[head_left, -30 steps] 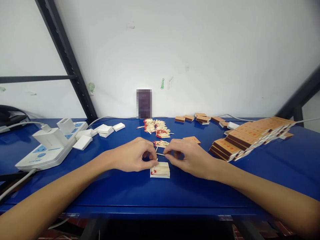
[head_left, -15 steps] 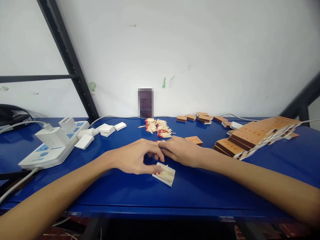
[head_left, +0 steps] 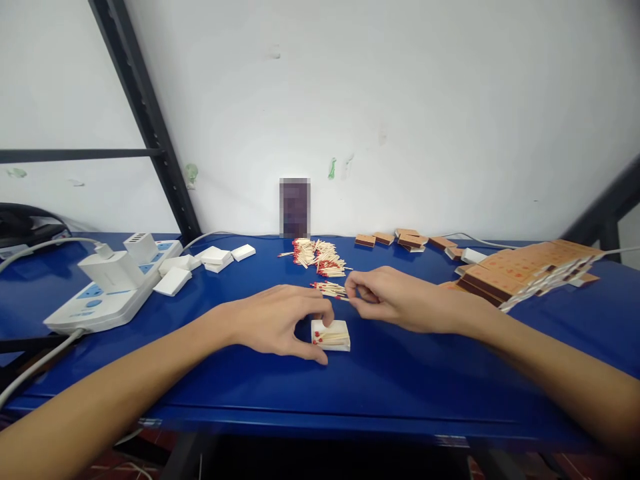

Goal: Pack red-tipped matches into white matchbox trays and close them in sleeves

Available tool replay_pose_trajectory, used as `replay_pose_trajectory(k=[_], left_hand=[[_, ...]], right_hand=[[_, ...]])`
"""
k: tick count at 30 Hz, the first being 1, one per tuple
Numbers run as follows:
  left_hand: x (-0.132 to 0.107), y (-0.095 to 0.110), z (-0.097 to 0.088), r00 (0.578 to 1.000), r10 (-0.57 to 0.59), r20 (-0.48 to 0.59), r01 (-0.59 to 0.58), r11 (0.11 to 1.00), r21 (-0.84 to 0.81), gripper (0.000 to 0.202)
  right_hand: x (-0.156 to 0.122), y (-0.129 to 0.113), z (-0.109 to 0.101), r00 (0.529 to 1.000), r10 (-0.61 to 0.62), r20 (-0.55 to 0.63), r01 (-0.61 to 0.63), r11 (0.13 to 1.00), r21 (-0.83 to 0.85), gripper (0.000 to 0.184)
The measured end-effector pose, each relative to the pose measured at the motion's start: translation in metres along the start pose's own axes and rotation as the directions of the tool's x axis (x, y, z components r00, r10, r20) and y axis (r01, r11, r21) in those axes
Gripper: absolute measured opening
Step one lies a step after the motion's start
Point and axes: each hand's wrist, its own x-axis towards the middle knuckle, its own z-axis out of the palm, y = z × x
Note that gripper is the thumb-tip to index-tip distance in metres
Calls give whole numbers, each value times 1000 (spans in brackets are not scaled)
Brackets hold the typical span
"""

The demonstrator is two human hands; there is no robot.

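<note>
My left hand (head_left: pixel 273 320) rests on the blue table (head_left: pixel 400 380) with thumb and fingers around the left end of a small white matchbox tray (head_left: pixel 331 335) part-filled with red-tipped matches. My right hand (head_left: pixel 387 299) hovers just right of and above the tray, fingertips pinched on a match (head_left: pixel 342 298) or two. A small bunch of matches (head_left: pixel 327 288) lies right behind the tray. A bigger heap of matches (head_left: pixel 317 254) sits farther back.
White empty trays (head_left: pixel 215 259) and a white power strip (head_left: pixel 105 293) with chargers lie at the left. Orange matchbox sleeves (head_left: pixel 405 238) are scattered at the back; a long stack of boxes (head_left: pixel 525 267) runs along the right. A black frame post (head_left: pixel 145 120) leans by the wall.
The tray was skewed half a second ago and now lies square under my left hand. My right hand drew back from the small bunch to the right, pinching a match.
</note>
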Motion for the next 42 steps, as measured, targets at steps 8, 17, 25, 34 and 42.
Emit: replay_pose_trajectory(k=[8,17,25,34,42], left_hand=[[-2,-9,-1,997,-57,-52,54,997,-57,51],[3,-7,10,997,45,-55,-45,999,-7,33],[1,-5,8,992,128,8,-127,965,231,35],[1,-5,8,994,86,-62,-89,995,-45,43],[6,-46,4,978,58,-202,-64,998,-24,25]], right_hand=[[-2,-28,10,996,-39,84,29,994,108,7],[-6,-12,3,955,-152,-256,155,988,-7,16],[-2,-1,5,954,-84,-289,41,988,-150,21],[4,10,12,956,71,-285,-155,947,-280,10],[9,8,25,968,-66,-242,-13,950,-312,20]])
